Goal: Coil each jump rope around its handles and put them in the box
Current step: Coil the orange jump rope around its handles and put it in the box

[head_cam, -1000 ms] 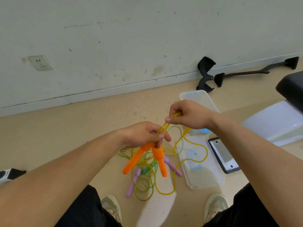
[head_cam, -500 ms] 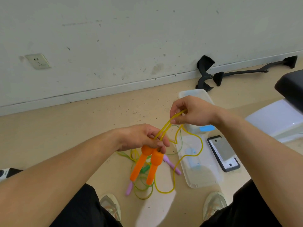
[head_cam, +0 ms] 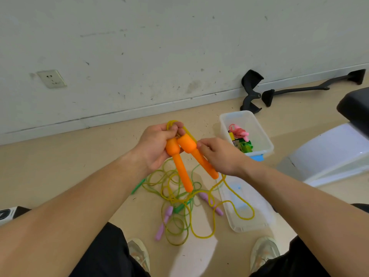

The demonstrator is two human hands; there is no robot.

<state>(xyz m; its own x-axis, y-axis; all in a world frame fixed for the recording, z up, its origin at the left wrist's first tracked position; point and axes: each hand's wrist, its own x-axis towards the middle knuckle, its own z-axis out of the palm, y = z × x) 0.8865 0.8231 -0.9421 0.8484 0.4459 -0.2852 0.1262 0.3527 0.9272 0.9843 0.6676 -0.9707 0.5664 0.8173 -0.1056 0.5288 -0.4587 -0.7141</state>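
The orange handles are held side by side, heads up. Both heads are gripped by the curled fingers of the left hand, and a loop of the yellow rope is pinched at 12 o'clock. The shaft of the right-side handle is enclosed by the curled fingers of the right hand. The remaining rope trails to the floor at 6 o'clock. The box is located at 2 o'clock from the hands.

Both forearms reach fwd, converging. My L hand, palm twd me, grips the orange handles by their heads; R hand, back up, fingers curled over one handle's shaft
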